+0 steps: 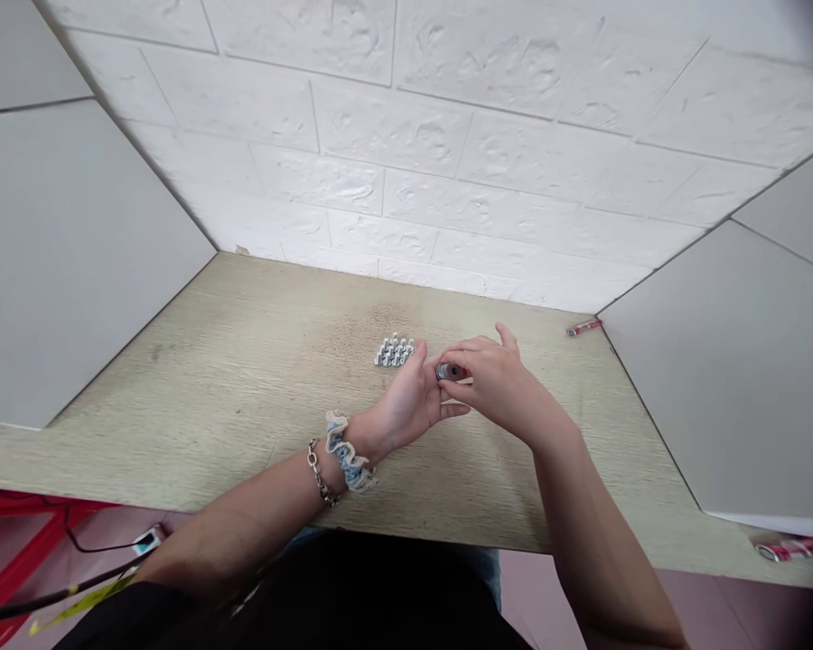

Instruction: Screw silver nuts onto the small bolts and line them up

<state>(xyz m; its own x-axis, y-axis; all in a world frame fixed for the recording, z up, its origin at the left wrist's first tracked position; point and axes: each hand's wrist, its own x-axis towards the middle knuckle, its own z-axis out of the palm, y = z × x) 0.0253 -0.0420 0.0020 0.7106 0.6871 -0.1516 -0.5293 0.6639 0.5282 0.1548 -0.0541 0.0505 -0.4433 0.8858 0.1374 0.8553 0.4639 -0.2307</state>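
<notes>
My right hand pinches a small cylinder between thumb and fingers. It has a dark grey end turned toward me and a bit of red at its side. Its kind I cannot make out. Close against it is my left hand, palm up, thumb raised and lower fingers stretched out. Some of its fingertips are hidden behind my right hand. Whether the left fingers also bear the cylinder is unclear. Just beyond my left thumb, a cluster of small silvery-white pieces lies in tight rows on the wooden table.
A red and silver tube lies at the table's back right corner. Another red and silver tube is at the front right edge. Grey panels flank both sides, and a white brick-patterned wall closes the back.
</notes>
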